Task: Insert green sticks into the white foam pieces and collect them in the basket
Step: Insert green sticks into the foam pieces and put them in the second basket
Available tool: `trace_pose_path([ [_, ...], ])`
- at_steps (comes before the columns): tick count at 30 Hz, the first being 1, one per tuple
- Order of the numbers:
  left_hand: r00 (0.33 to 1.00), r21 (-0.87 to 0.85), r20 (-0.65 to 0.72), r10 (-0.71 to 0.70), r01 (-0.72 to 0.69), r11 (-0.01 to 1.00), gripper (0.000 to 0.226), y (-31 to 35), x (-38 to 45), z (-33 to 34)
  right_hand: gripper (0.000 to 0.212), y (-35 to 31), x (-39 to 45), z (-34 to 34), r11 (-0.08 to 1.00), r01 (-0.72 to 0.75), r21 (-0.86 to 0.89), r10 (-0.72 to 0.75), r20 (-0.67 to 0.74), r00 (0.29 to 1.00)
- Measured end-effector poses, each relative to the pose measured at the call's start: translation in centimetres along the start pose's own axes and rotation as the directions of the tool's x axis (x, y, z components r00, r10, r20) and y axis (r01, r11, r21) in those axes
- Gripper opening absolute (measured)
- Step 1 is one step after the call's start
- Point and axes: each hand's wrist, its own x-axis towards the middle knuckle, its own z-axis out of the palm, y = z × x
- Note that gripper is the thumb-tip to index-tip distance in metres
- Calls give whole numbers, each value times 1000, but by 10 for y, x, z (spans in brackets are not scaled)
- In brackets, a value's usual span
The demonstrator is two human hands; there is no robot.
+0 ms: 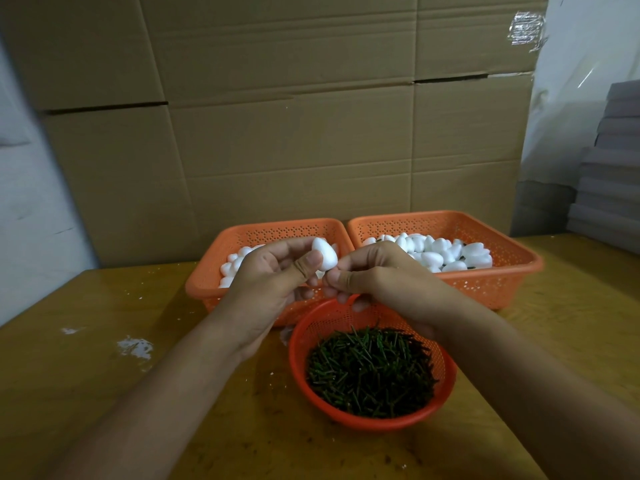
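— While we look down at the table (104, 393), our left hand (266, 285) has its grip pinched round a white foam piece (325, 255).
— Right hand (377, 271)?
— Fingers curled beside it, above the round basket (446, 389) of green sticks (370, 372); we cannot tell what it holds.

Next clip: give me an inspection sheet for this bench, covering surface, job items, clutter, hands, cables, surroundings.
Surface: wooden table, with scuffs and white smears at the left.
Job items: foam piece held above the baskets; left basket and right basket both hold white foam; round bowl holds green sticks.
Clutter: foam crumbs on the table.
Hands: left hand grips the foam piece; right hand pinches at its lower end; any stick there is hidden.
Cables: nothing seen.
Surroundings: cardboard boxes behind, grey stack at the right.
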Motion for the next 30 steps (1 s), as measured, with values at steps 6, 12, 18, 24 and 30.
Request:
trace_pose_path([
  [6, 1000, 13, 27, -14, 14, 1000, 43, 0, 1, -1, 19, 0, 0, 0, 1000, -17, -5, 17, 26, 1000],
  [12, 999, 81, -19, 41, -39, 996, 47, 1, -1, -2, 14, 1, 1, -1, 1000, -2, 9, 2, -49, 999],
  [18, 994, 122, -54, 91, -84, 989, 47, 0, -1, 3, 13, 2, 3, -3, 1000, -3, -20, 0, -119, 993],
  [24, 996, 171, -14, 90, -86, 981, 37, -1, -1, 0, 17, 0, 1, 0, 1000, -25, -18, 24, -51, 998],
  [30, 999, 134, -2, 51, -51, 990, 39, 0, -1, -2, 20, -3, -1, -1, 999, -35, 19, 35, -3, 999],
])
